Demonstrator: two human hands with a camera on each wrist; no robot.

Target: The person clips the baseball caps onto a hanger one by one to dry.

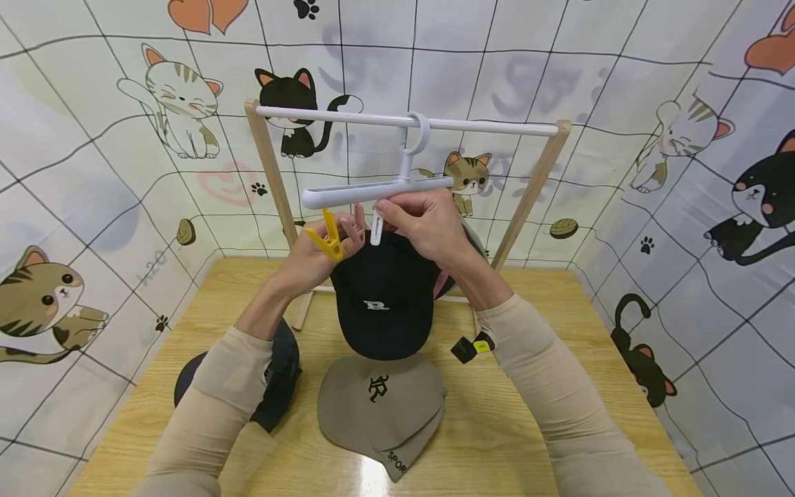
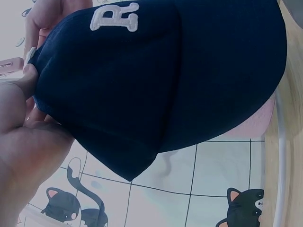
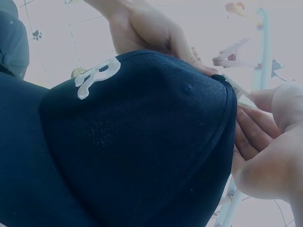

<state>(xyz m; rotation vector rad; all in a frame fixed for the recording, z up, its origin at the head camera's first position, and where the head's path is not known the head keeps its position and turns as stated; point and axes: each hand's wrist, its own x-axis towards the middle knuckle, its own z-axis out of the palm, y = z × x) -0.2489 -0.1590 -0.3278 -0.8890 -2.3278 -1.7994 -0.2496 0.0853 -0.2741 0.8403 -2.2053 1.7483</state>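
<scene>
A black cap point(image 1: 385, 297) with a white letter hangs crown up below a white hanger point(image 1: 366, 193). My left hand point(image 1: 317, 255) pinches the cap's upper edge, thumb in front and fingers behind in the left wrist view. With my right hand point(image 1: 428, 224) I pinch a white clip point(image 1: 376, 228) at the top of the cap; in the right wrist view this clip point(image 3: 239, 90) meets the cap's edge. Beside my left fingers are a yellow clip point(image 1: 327, 238) and a pink clip point(image 1: 356, 224). What those two are fixed to is partly hidden.
The hanger hooks over a white rail point(image 1: 497, 126) on a wooden-legged rack point(image 1: 528, 197). On the wooden table point(image 1: 509, 428) lie a beige cap point(image 1: 379, 407) and, under my left forearm, a dark cap point(image 1: 282, 379). Another cap point(image 1: 472, 238) with pink shows behind my right hand.
</scene>
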